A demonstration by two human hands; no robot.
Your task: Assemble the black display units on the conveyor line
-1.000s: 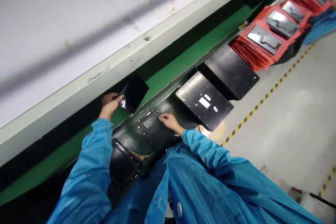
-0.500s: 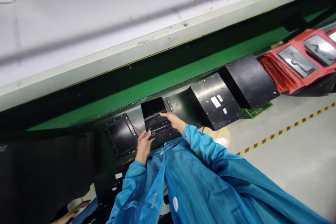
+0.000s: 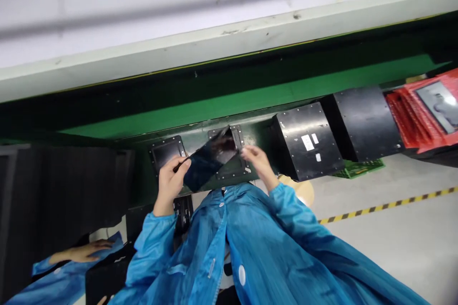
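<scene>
My left hand [image 3: 171,182] grips a thin, glossy dark panel [image 3: 209,159] by its left edge, thumb on top. The panel is tilted over a black frame [image 3: 234,169] that has small fasteners along its border. To the right of the panel is my right hand [image 3: 262,164], fingers curled together over the frame's right side and apart from the panel. Whatever is between those fingertips, if anything, is too small to make out. A similar framed black panel [image 3: 165,150] lies to the left, partly behind my left hand.
Two black boxes [image 3: 309,143] [image 3: 368,121] stand to the right, the nearer one with white labels. Beyond them are red-wrapped panels [image 3: 422,114]. A white bench edge [image 3: 214,40] runs across ahead. At lower left a co-worker's hand [image 3: 86,251] rests by dark pieces.
My left hand has moved left and lifted the dark panel, which is now tilted above the frame. My right hand has come off the panel and shifted right. The view has turned slightly.
</scene>
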